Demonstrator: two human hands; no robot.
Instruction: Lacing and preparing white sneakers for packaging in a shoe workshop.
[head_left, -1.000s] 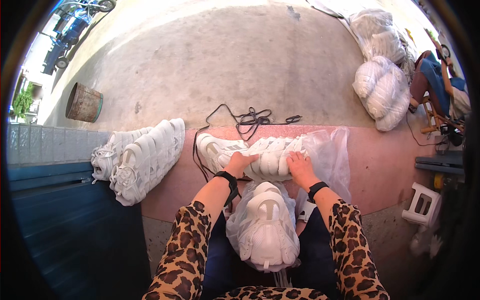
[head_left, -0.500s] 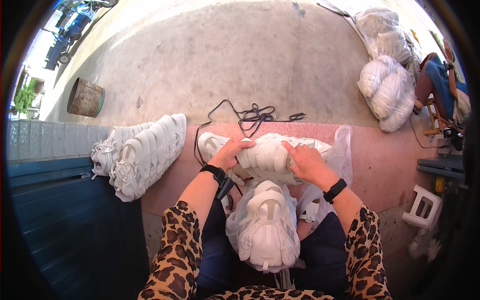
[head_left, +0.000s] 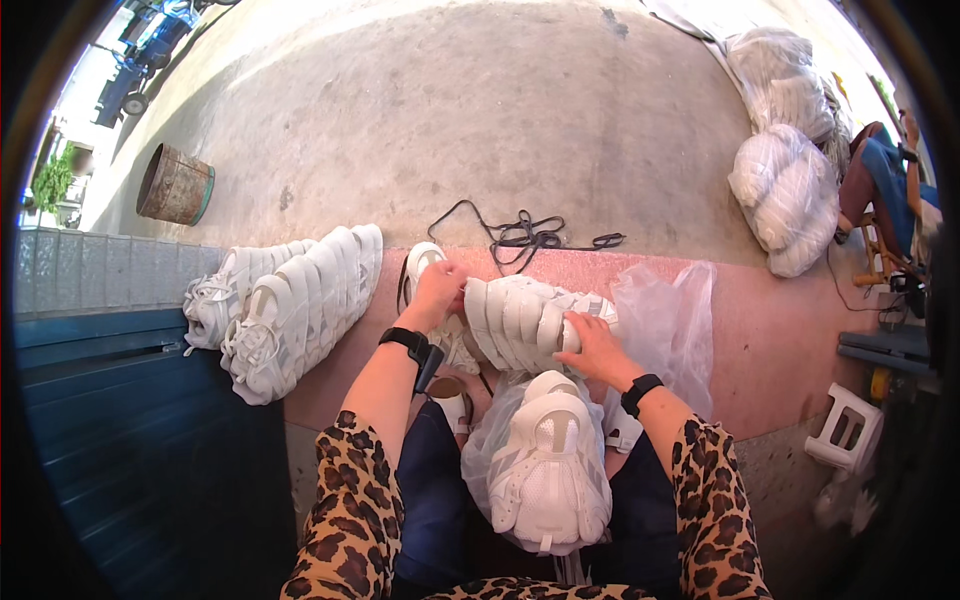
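While both hands grip it, the stack [head_left: 530, 318] of white shoes lies sideways on the pink ledge [head_left: 780, 340] just ahead of the knees. Left hand [head_left: 438, 292] is closed on the stack's left end; right hand [head_left: 590, 345] is clasped around its right end. Such shoes are judged light, with firm soles and soft uppers; nested loosely, they could fan apart, so pressure on both ends suits them best. Bag [head_left: 540, 460], clear plastic, rests on the lap and holds white shoes, one sole facing up. Another clear bag [head_left: 665, 320], just right of the stack, looks empty and limp. Left, a row [head_left: 290, 305] of nested shoes lies on the ledge. Cord [head_left: 525, 235] lies tangled beyond. Far right, sacks [head_left: 785, 190] bulge with pale goods, contents unclear. Drum [head_left: 175, 185] stands far left.
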